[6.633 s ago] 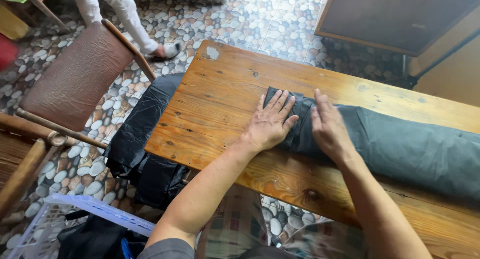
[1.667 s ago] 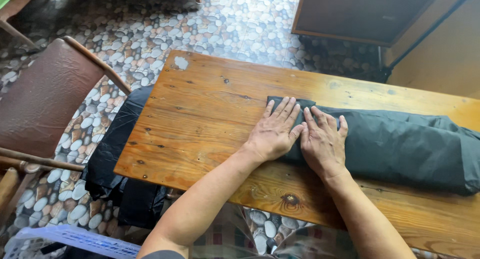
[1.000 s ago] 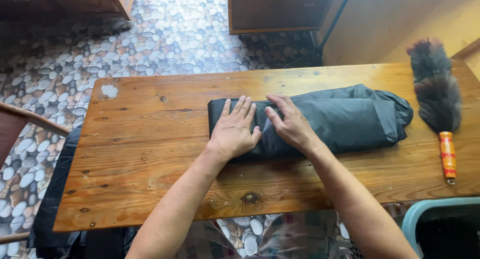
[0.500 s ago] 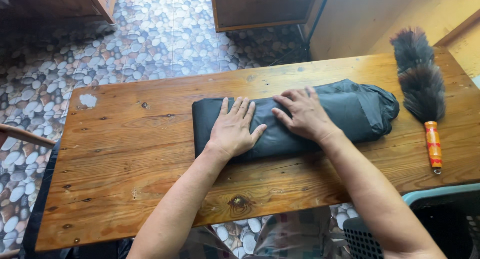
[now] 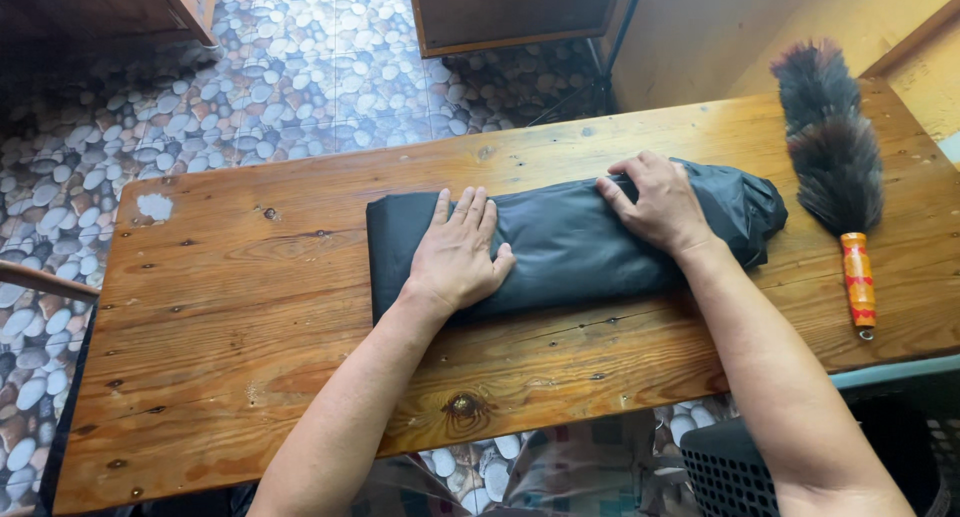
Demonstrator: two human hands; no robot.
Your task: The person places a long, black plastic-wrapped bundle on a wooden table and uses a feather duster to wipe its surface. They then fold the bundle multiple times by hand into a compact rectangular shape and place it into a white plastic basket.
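The dark folded cloth (image 5: 570,242) was laid in the middle of the frame on the wooden table (image 5: 230,357). The left hand (image 5: 458,255) was pressed flat and open on it, gripping nothing. The right hand (image 5: 655,202) was curled over its far edge, with the arm stretched out.

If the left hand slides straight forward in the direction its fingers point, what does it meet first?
The left hand lies flat on the dark folded cloth, fingers pointing to the far edge. Past the cloth comes only bare wooden table, then its far edge; the way looks free.
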